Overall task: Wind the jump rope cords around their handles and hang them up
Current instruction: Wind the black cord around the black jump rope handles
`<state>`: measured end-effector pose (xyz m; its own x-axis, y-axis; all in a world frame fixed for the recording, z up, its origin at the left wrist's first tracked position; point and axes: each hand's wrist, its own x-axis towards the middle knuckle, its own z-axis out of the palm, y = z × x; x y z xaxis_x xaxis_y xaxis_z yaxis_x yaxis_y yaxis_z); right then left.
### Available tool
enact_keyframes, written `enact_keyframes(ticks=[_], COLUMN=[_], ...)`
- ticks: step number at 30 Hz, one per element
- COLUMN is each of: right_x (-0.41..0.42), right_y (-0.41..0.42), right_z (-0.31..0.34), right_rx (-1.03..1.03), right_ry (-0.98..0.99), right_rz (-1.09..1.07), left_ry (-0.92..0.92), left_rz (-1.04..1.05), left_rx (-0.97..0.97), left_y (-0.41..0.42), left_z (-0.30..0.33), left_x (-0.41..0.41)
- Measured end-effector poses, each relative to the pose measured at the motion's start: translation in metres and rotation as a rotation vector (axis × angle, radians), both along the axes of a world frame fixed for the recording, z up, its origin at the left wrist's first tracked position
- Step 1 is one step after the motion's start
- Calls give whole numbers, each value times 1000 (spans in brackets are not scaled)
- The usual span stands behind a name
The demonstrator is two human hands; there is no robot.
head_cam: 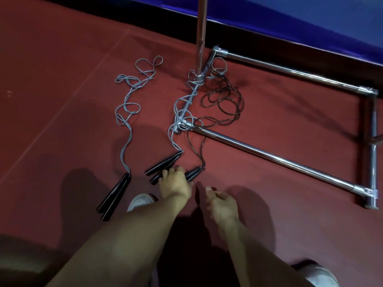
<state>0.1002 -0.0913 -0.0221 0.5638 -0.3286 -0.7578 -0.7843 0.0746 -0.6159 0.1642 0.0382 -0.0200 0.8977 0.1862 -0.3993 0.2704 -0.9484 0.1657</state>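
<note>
Far left, the first grey rope (126,112) lies free on the red floor (62,79), its black handles (113,197) side by side at the near end: no trouble there.

Move right to the middle rope's handles (163,164), and here's the left hand (175,181), down on the floor between these and the black rope's handles (193,173). Its fingers curl over the handle ends, but which pair they're closing on I cannot tell. That's the first risk: grab one handle from each rope and the winding goes wrong.

Right hand (219,201) hovers close by, fingers loosely curled, holding nothing.

Now the real danger, farther off: the middle grey cord (176,112) runs up along the metal rack base (269,150) and loops about the upright pole (200,38). Pull hard and it likely snags on the corner joint or drags the rack.

Right again, the black cord (223,100) coils inside the frame, crossing the grey near the corner. Lift either one and the other may come along, knotting.
</note>
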Motion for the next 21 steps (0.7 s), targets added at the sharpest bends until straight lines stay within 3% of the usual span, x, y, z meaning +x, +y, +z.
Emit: enact_keyframes(ticks=[8, 11, 17, 21], right_x=[-8, -7, 36, 64], right_y=[-12, -22, -45, -73], right_z=[-3, 20, 105, 149], right_rx=[-64, -134, -244, -272], right_ry=[3, -101, -490, -616], right_rz=[8, 1, -211, -197], left_ry=[26, 53, 104, 292], left_rz=[-143, -295, -616, -630], left_rx=[50, -80, -301, -467], left_y=[-7, -12, -56, -71], left_z=[6, 37, 157, 239], left_x=[-11, -9, 37, 73])
